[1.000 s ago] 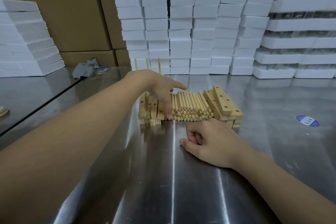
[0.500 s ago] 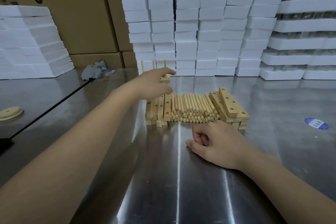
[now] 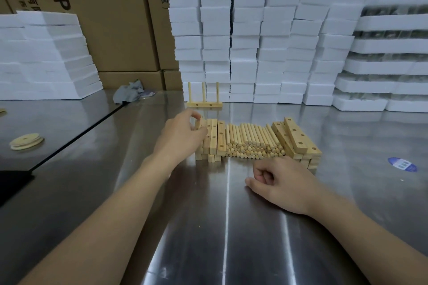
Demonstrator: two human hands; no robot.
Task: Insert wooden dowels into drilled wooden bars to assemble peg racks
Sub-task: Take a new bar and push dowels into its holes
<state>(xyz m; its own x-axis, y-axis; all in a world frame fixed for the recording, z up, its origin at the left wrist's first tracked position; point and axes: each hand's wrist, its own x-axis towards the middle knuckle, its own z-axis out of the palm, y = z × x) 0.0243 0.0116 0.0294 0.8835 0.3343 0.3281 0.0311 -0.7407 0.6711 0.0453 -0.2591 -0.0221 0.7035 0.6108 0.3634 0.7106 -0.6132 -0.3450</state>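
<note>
A pile of wooden dowels [image 3: 251,141] lies on the steel table [image 3: 208,227] between two stacks of drilled wooden bars. My left hand [image 3: 183,134] is at the left stack [image 3: 214,139], with fingers curled round the outermost bar [image 3: 197,124]. My right hand [image 3: 280,183] rests on the table just in front of the dowels, fingers curled in, with nothing seen in it. The right stack of bars [image 3: 297,140] leans against the dowels. An assembled peg rack [image 3: 205,104] with three upright dowels stands behind the piles.
White foam blocks [image 3: 254,41] are stacked high along the back, more foam [image 3: 46,58] at the left, cardboard boxes [image 3: 104,18] between them. A grey rag [image 3: 129,93], wooden discs [image 3: 26,141] and a blue sticker [image 3: 403,164] lie on the table.
My left hand came back from near the assembled rack and closed on a bar at the left stack. My right hand stayed put.
</note>
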